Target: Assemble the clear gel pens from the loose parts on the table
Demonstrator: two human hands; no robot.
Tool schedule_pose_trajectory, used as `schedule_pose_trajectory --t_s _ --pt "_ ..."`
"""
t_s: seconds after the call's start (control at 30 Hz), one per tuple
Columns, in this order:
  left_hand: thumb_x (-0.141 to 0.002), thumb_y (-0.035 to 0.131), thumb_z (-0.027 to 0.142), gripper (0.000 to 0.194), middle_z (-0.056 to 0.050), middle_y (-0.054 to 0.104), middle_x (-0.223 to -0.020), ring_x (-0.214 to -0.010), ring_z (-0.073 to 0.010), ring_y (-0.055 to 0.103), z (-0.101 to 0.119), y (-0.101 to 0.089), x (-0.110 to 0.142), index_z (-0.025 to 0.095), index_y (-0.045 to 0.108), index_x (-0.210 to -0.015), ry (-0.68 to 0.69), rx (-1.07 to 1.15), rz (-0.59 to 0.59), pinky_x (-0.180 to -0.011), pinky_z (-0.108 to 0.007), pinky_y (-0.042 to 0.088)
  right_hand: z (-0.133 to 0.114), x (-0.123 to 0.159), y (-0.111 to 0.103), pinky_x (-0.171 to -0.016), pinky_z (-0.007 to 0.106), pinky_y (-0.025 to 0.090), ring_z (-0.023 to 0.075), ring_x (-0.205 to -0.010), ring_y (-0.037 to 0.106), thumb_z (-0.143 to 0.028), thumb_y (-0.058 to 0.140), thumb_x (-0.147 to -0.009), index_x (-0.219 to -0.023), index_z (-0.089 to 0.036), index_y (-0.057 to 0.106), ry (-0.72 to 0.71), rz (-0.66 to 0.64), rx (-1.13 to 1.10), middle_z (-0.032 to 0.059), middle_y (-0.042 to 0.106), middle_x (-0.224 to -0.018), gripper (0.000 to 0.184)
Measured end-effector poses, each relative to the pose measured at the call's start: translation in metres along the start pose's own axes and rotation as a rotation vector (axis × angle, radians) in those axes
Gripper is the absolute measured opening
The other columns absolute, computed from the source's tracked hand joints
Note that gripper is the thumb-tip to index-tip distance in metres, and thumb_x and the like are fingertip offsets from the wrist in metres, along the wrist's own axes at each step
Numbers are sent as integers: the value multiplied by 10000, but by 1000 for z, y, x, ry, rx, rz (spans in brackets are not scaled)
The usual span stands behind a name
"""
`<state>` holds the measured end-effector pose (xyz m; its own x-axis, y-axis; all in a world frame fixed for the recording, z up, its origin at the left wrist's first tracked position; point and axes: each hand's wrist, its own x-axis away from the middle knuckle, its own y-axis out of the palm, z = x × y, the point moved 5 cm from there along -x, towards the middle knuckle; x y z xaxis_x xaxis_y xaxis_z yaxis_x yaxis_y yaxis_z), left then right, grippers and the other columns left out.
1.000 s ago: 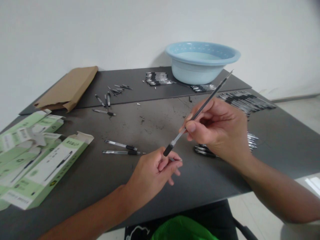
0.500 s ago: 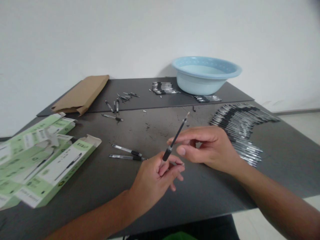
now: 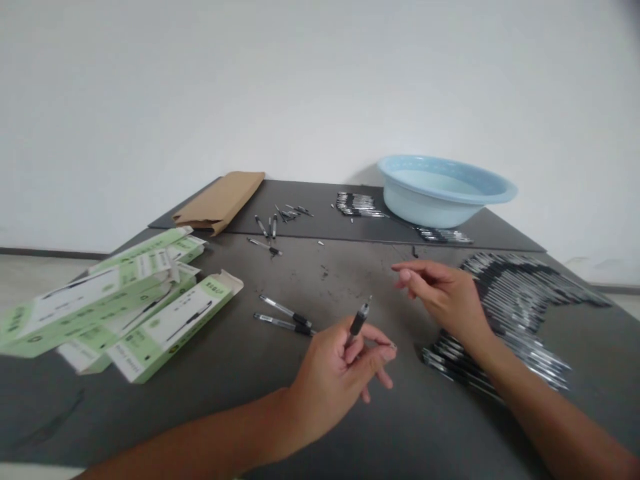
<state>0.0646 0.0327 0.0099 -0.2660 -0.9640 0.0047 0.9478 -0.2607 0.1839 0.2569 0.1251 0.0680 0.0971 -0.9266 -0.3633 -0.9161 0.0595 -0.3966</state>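
Note:
My left hand (image 3: 340, 373) is closed around a pen (image 3: 359, 321), whose black grip and tip stick up between the fingers. My right hand (image 3: 443, 291) hovers just to the right and farther back, fingers loosely spread and holding nothing. Two clear pens with black grips (image 3: 285, 317) lie on the dark table (image 3: 240, 373) just left of my left hand. A large row of assembled pens (image 3: 515, 300) lies under and to the right of my right wrist.
Green and white pen boxes (image 3: 125, 307) are piled at the left. A brown paper envelope (image 3: 220, 200), loose pen parts (image 3: 280, 217), small pen bundles (image 3: 357, 203) and a light blue basin (image 3: 443, 190) sit at the back of the table.
My right hand has let go of the pen and opened, moving back to the right. The pen now sits lower in my left hand. The camera has tilted up and turned left.

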Motion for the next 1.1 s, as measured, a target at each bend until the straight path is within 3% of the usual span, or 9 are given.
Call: schedule_pose_trajectory --t_s 0.07,0.2,0.3,0.43,0.6,0.93,1.0,1.1 --pt "-949 760 381 229 63 517 -672 -610 -175 781 2 -2 -2 166 683 -949 31 37 25 -395 -125 458 4 0 2 -558 250 536 151 -584 663 -426 848 -874 -1018 -200 876 -9 -52 30 55 799 -739 270" --pt "-958 762 385 323 -40 703 -990 -612 -128 772 12 -13 -10 178 539 -852 112 132 116 -375 -108 447 -1 7 17 -588 247 561 160 -645 707 -354 891 -839 -1098 -281 880 -26 -320 -91 59 829 -833 269" --pt "-969 758 368 392 -39 734 -999 -630 -128 779 19 -18 -15 204 436 -818 136 195 141 -380 -102 468 -15 17 30 -658 242 585 171 -792 753 -308 897 -840 -1164 -341 858 -83 -458 -210 64 836 -970 328" --pt "-959 779 309 467 -31 771 -1007 -626 -126 788 27 -19 -16 222 355 -783 141 251 152 -369 -96 480 -23 23 39 -690 228 573 142 -816 725 -269 865 -883 -1178 -346 851 -116 -437 -244 54 801 -975 306" --pt "-928 819 253 488 -15 795 -971 -632 -137 804 30 -19 -15 216 360 -767 110 277 123 -362 -95 496 -25 24 38 -687 209 547 115 -811 696 -252 856 -896 -1205 -379 836 -130 -415 -270 27 759 -975 334" --pt "-892 862 272 545 -44 824 -929 -625 -167 813 25 -14 -17 223 338 -754 24 259 45 -360 -107 488 -29 19 33 -761 232 569 137 -840 730 -279 901 -843 -935 -241 880 40 -624 -396 34 809 -922 101" --pt "-910 851 347 553 -42 820 -911 -623 -174 813 24 -12 -16 227 333 -758 27 241 39 -359 -116 486 -23 17 30 -689 211 551 124 -776 706 -319 892 -853 -930 -224 872 109 -625 -386 28 802 -873 124" --pt "-940 793 518 562 -44 811 -812 -547 -176 785 19 -4 -9 236 336 -776 -11 226 -29 -339 -127 458 -18 17 26 -475 155 423 84 -596 605 -383 870 -874 -957 -210 862 243 -574 -461 4 747 -730 192"
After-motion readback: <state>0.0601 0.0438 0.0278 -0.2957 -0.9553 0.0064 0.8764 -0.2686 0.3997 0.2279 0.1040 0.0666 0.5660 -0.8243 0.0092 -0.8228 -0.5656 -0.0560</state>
